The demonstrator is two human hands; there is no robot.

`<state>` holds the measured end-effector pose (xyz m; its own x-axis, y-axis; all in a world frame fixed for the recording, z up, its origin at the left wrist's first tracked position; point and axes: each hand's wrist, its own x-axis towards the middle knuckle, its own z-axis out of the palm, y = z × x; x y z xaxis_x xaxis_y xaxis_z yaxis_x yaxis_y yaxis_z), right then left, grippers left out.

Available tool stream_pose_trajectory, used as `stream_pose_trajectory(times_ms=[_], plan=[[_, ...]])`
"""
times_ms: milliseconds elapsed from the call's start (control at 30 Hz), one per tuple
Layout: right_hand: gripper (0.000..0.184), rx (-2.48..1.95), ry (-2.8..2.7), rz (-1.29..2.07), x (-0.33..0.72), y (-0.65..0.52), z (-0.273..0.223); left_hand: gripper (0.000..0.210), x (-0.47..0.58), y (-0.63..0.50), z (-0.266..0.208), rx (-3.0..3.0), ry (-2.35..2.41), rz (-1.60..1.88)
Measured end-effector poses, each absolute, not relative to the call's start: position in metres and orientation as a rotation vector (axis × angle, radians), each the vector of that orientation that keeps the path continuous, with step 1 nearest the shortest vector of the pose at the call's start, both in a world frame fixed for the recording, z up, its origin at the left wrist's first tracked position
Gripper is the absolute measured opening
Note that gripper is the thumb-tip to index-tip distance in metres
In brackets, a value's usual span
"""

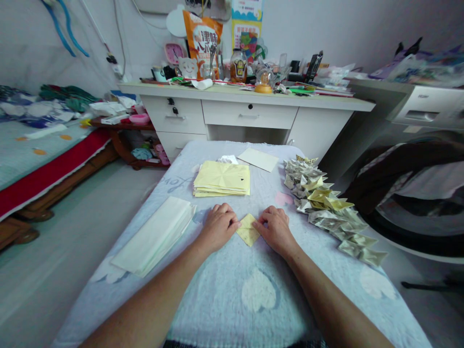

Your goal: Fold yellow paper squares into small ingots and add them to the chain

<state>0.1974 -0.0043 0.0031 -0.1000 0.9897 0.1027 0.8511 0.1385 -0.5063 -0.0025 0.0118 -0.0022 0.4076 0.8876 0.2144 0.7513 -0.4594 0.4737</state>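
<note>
A small folded square of yellow paper point(248, 231) lies cornerwise on the cloth-covered table point(217, 299). My left hand point(220, 224) pinches its left corner with curled fingers. At the opposite corner, my right hand point(275, 227) grips the paper in the same way. Just beyond my hands rests a stack of yellow paper sheets point(222, 178), the top one creased. To the left is a bundle of long white folded paper point(155, 234). Rows of folded paper pieces point(322, 203), grey-white and yellow, stand on the right.
A pale sheet point(258, 159) lies behind the stack. Past the table stands a white desk point(250, 115) crowded with a jar point(238, 66), an orange bag point(202, 43) and clutter. A washing machine point(427, 111) is at right, a bed point(54, 159) at left.
</note>
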Motion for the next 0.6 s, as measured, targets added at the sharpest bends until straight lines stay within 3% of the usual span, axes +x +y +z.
stream_pose_trajectory(times_ms=[433, 600], plan=[[0.021, -1.824, -1.992, 0.395, 0.1952, -0.0043, 0.0016, 0.018, 0.0012, 0.0115, -0.0027, 2.341, 1.532, 0.578], [0.023, -1.830, -2.002, 0.381, 0.1954, -0.0046, 0.0002, 0.011, 0.0014, 0.0097, 0.0005, 2.328, 1.543, 0.574]])
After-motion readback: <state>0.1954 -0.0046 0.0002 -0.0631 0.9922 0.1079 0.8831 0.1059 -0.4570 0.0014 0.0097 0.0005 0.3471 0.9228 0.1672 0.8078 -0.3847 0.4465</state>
